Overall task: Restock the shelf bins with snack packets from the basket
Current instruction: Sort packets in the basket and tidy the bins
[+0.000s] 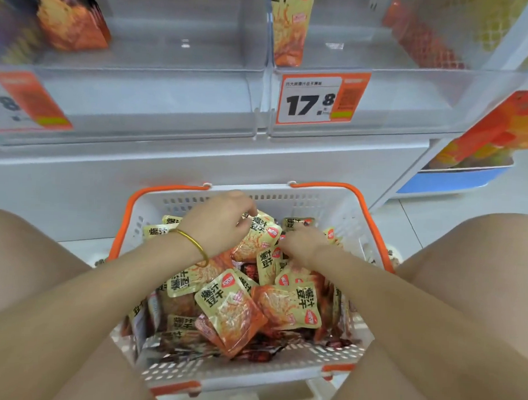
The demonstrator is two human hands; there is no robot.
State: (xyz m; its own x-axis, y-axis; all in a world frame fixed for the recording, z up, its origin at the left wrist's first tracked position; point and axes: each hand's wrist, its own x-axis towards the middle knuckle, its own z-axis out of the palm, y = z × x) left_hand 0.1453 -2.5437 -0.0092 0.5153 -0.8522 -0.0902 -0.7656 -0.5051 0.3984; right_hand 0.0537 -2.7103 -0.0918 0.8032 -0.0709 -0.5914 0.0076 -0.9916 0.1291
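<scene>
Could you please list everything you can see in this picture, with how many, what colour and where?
basket: one, white with orange handles, on the floor between the person's knees.
snack packets: many, too many to count, beige and orange-red, piled in the basket.
shelf bins: two in front, clear plastic, above the basket.
display packet: one, beige and orange, upright at the left of the right bin.
price tag: one, orange and white, reads 17.8, on the right bin's front.
second price tag: one, orange and white, blurred, on the left bin.
bracelet: one, gold, on the left wrist.
left hand: grips a packet at the back of the pile.
right hand: reaches among the packets; its grip is hidden.
</scene>
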